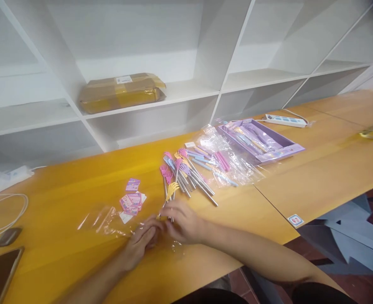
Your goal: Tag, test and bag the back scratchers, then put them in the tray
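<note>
Close to the table's front edge, my left hand [144, 240] and my right hand [185, 221] meet with bent fingers around the lower end of a back scratcher [173, 190]. Its yellow claw-shaped head points away from me, and a thin metal rod runs down into my fingers. A bit of yellow shows between the hands; the rest of that end is hidden. Just beyond lies a pile of back scratchers [186, 171] with pink, yellow, blue and purple heads and bare metal rods. Left of it are printed cards [131, 203] and a clear plastic bag [107, 221].
Coloured tubes [222, 161] lie on clear plastic wrapping [243, 169]. Behind are a purple box [268, 137] holding more pieces and a power strip [286, 120]. A taped parcel [121, 93] rests on the white shelf [186, 89]. A phone [1, 274] lies at left.
</note>
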`<state>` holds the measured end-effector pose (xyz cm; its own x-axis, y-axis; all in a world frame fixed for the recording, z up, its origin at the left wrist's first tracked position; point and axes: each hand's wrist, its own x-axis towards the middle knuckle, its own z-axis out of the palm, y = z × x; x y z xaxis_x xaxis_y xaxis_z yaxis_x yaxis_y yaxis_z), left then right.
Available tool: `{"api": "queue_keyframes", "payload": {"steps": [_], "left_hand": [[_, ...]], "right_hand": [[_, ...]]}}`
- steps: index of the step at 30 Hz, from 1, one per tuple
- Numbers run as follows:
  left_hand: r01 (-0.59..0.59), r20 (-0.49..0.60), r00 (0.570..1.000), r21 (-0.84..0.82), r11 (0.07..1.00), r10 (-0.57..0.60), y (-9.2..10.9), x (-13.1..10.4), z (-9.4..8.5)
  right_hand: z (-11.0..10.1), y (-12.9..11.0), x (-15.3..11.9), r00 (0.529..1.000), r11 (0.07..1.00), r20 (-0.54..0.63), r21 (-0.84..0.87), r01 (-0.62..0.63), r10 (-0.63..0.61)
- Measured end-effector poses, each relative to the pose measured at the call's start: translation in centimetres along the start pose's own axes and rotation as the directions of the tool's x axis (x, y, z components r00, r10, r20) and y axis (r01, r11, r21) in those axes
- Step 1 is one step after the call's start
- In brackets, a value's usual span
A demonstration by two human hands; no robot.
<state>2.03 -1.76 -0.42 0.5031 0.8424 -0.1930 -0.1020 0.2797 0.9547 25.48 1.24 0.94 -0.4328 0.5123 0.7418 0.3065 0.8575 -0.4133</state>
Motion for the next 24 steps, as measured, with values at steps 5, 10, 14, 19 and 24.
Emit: {"api": "queue_keyframes", "payload": {"steps": [5,10,14,19,24], "left_hand": [[-0.086,-0.005,0.996,0.048,0.995,0.086,-1.3,0.2,-0.6],[-0.056,0.052,0.997,0.100,0.993,0.050,-0.9,0.0,-0.6],[-0.071,0.083,0.995,0.172,0.982,0.057,-0.7,-0.1,-0.4],[-0.086,0.060,0.995,0.068,0.994,0.082,-0.7,0.0,-0.2],[-0.205,-0.144,0.970,-0.045,0.978,0.197,-0.7,0.1,-0.1]], "right_hand": [[0.4,0.6,0.2,0.838,0.841,-0.114,0.179,-0.511,0.533],[0.8,0.8,0.6,0.716,0.465,0.299,0.593,-0.658,0.631],[0.4,0.7,0.9,0.694,0.378,0.342,0.646,-0.663,0.634],[-0.6,1.6,1.6,0.616,0.289,0.159,0.775,-0.562,0.772],[-4.2,2.8,2.8,0.445,0.311,-0.125,0.874,-0.374,0.887]]}}
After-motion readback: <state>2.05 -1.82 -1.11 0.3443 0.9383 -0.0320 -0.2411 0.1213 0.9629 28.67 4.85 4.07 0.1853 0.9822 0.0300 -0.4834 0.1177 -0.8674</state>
